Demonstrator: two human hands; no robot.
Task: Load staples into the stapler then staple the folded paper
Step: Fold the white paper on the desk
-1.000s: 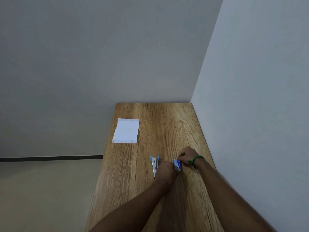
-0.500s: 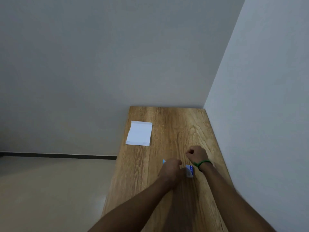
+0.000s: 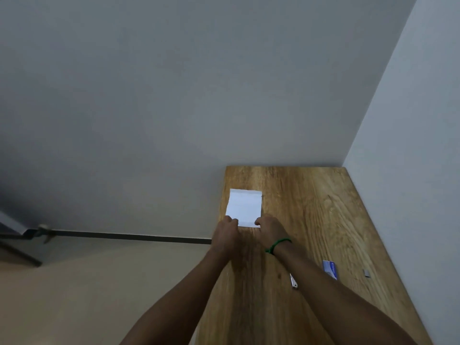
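Grip has been shifted from stapler [image 3: 293, 282] to folded paper [image 3: 245, 207], near corners pinched by left hand [image 3: 227, 230] and right hand [image 3: 270, 226]; loading judged done.

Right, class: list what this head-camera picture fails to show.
1. Head view: silver stapler, mostly hidden under the right forearm; loaded or not, unknowable.
2. Each hand's grip on the folded white paper: left hand and right hand cover their own fingertips.
3. Print on the blue staple box: too small.

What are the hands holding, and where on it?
The folded paper: the left hand grips its near left corner, the right hand its near right corner.
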